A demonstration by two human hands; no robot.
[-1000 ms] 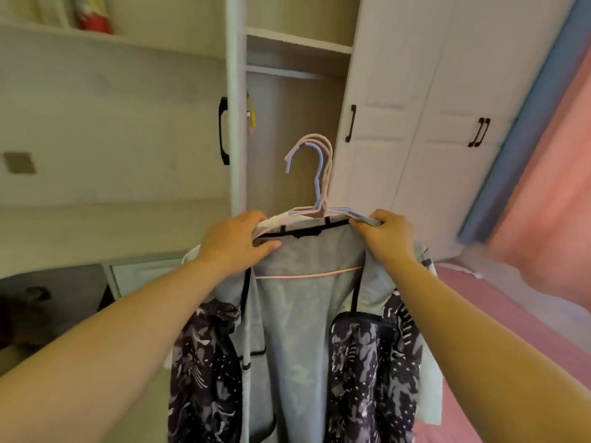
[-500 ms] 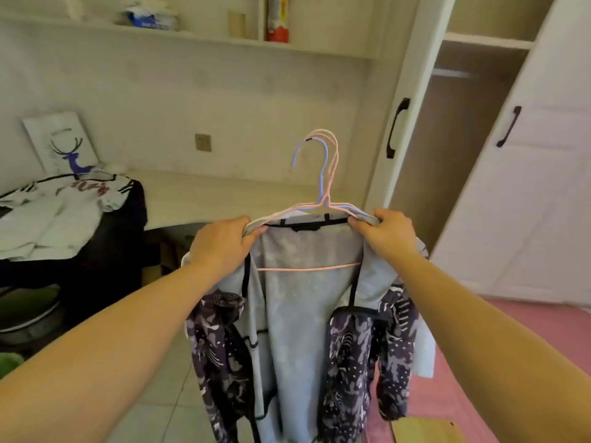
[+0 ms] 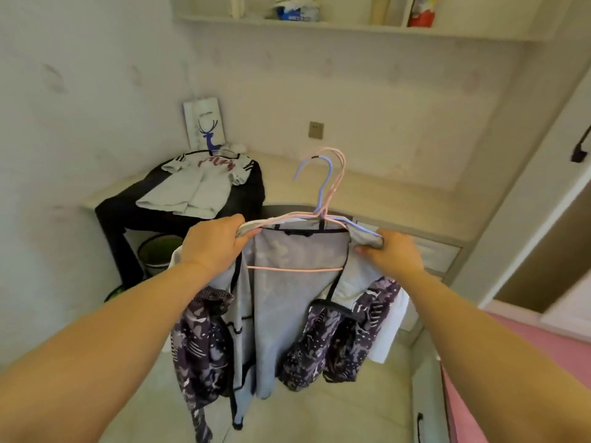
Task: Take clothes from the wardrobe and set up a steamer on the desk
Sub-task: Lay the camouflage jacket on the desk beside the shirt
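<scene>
The view has swung off the wardrobe [image 3: 572,174] onto the desk [image 3: 399,196], so the fetching looks done and laying down comes next. The clothes on hangers [image 3: 297,292] hang in front of the desk, held up by both shoulders: left hand [image 3: 212,244] and right hand [image 3: 395,254] each have fingers clamped around a hanger end. A second ago the open wardrobe filled the background; now a white shirt [image 3: 195,187] lies at the desk's left end.
</scene>
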